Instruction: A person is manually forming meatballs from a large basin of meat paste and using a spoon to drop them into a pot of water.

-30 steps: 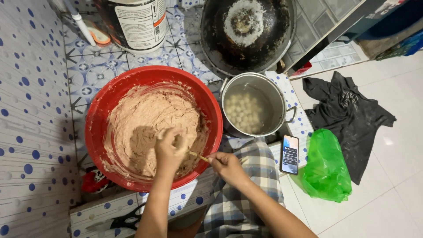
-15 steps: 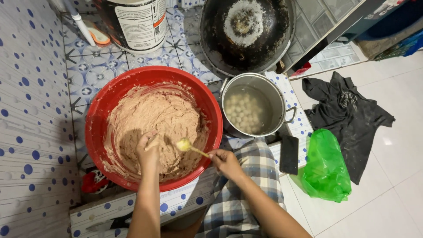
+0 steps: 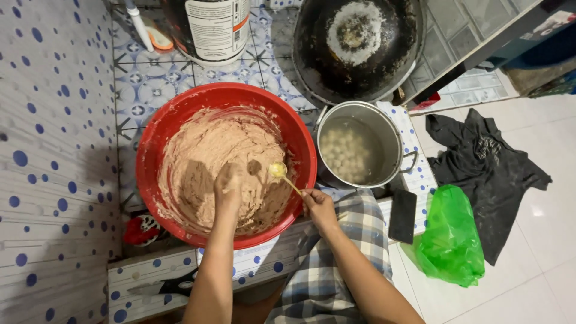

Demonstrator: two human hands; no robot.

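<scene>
My left hand (image 3: 229,187) is sunk in the paste (image 3: 222,165) inside the red bowl (image 3: 157,139), fingers curled tight around a lump of it so I can squeeze some up through the fist. My right hand (image 3: 318,207) sits at the bowl's near rim and pinches the handle of a spoon (image 3: 279,172) in a narrow grip, its head raised over the paste just beside the left fist, close enough to scoop whatever comes out. The pot (image 3: 359,144) of water with pale balls (image 3: 343,153) stands touching the bowl on my right, an easy reach for the spoon. A black wok (image 3: 360,42) sits behind it; a phone (image 3: 402,216) lies by my checked cloth (image 3: 336,264), with a green bag (image 3: 451,237) and dark shirt (image 3: 486,168) on the floor. Half a second ago the spoon was at much the same spot and my left hand lay lower and further left; now it has closed in under the spoon.
</scene>
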